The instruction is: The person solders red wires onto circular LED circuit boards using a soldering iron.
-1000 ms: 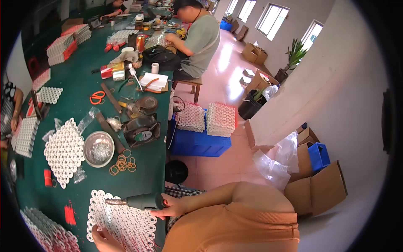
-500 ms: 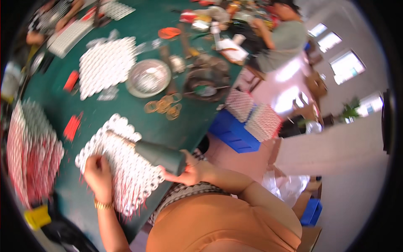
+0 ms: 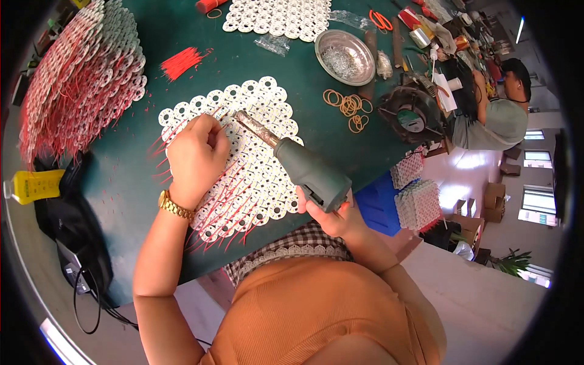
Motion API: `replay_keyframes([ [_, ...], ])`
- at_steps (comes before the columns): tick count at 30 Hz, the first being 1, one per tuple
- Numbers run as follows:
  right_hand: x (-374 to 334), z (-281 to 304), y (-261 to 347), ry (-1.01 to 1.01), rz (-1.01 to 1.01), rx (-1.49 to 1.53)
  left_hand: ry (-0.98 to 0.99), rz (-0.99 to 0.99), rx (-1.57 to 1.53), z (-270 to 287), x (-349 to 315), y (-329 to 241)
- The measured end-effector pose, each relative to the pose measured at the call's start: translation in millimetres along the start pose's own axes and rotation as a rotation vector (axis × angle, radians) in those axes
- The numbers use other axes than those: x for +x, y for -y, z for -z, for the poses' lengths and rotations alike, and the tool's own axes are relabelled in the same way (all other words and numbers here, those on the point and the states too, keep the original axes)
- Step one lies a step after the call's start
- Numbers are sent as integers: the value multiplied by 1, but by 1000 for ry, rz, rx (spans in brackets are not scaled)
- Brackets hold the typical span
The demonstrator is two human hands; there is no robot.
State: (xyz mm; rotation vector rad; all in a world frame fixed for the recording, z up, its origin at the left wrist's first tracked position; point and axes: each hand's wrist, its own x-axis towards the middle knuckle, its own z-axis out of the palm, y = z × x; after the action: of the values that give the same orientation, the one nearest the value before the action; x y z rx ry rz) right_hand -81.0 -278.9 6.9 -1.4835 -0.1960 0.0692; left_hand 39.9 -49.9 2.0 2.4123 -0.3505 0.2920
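A white panel of joined round circuit boards point(image 3: 277, 137) lies on the green table, with thin red wires point(image 3: 228, 198) standing out from its left and near parts. Over the panel's left side, my left hand point(image 3: 198, 155) is closed, its fingertips pinched by a red wire end; the fingers partly hide it. My right hand point(image 3: 333, 216) grips a dark green soldering gun point(image 3: 310, 170) at the panel's right edge. The gun's metal barrel slants over the boards, its tip a short way right of my left fingertips.
Red wires point(image 3: 181, 62) lie in a bundle beyond the panel. Stacked wired panels point(image 3: 85, 79) stand at left, above a yellow bottle point(image 3: 38, 186). Farther off are another panel point(image 3: 277, 18), a metal bowl point(image 3: 345, 58), rubber bands point(image 3: 350, 104) and a seated person point(image 3: 496, 118).
The whole view has shifted and become sharper. My left hand has moved farther up over the panel, and the soldering gun's tip is now closer to its fingertips.
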Motion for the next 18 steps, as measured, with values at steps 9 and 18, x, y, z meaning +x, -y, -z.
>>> replay_keyframes([
  [9, 3, -2, 7, 35, 236, -299, 72, -35, -56, 3, 1, 1],
  [18, 0, 1, 8, 56, 146, -322, 51, -81, -36, -1, 0, 4],
])
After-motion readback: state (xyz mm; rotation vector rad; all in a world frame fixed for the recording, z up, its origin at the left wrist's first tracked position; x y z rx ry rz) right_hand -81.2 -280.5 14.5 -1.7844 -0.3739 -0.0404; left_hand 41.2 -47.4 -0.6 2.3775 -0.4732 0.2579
